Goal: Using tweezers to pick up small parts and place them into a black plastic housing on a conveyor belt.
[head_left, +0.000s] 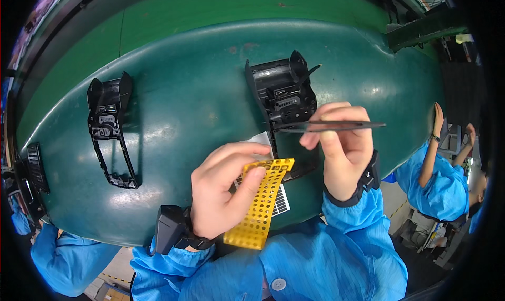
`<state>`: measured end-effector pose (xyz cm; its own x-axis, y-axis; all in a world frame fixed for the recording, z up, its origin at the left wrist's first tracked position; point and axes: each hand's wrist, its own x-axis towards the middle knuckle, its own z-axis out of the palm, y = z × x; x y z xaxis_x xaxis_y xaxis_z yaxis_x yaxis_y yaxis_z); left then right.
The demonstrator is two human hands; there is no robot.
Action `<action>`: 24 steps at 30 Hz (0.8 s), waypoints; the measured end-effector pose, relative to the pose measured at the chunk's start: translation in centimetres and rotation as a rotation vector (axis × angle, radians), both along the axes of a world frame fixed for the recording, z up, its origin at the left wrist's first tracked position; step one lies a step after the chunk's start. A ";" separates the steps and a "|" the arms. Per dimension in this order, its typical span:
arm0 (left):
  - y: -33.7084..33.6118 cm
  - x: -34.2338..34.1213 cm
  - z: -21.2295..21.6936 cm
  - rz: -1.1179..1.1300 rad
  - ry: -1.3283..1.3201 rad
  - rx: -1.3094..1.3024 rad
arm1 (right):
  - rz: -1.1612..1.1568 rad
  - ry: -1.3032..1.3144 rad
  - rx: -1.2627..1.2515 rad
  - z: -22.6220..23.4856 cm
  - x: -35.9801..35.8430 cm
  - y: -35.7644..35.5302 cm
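Between the thumb and fingers of my left hand (218, 190) is a yellow sheet with rows of small round dark dots (260, 209), hanging down toward my lap. My right hand (344, 148) pinches dark tweezers (342, 125), held level with their tips pointing left. Those tips hover over the lower part of a black plastic housing frame (284, 93), which lies on the green mat just beyond my hands. Partly covered by my left hand and the yellow sheet is a white sheet with black rectangles (281, 201). Whether the tweezers carry anything is too small to tell.
A similar black frame (110, 130) lies on the green mat (184, 85) to the left. Black parts (37, 167) stand at the far left edge. Another person in blue sleeves (436, 180) is at the right, and a blue-clad arm (73, 256) shows at the lower left.
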<state>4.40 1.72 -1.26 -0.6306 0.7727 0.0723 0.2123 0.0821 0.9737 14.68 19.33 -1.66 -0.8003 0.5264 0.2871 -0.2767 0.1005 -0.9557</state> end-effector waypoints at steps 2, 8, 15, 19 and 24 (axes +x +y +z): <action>-0.3 0.0 0.1 0.036 -0.007 -0.012 | 0.032 0.056 -0.143 0.7 0.0 -0.9; -0.3 0.1 0.4 0.085 -0.092 0.020 | 0.102 0.057 -0.259 1.2 0.1 -2.3; -0.5 0.2 0.4 0.088 -0.096 0.026 | 0.119 0.037 -0.294 1.1 0.1 -2.3; -0.5 0.1 0.5 0.086 -0.106 0.018 | 0.125 0.042 -0.287 1.1 0.0 -2.2; -0.5 0.0 0.4 0.080 -0.085 0.026 | 0.131 0.055 -0.290 1.0 0.0 -2.1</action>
<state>4.41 1.25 -0.87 -0.6951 0.7180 0.0352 0.1227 0.0702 0.9900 14.67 17.26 -0.66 -0.8541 0.4863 0.1846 -0.3212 -0.2138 -0.9226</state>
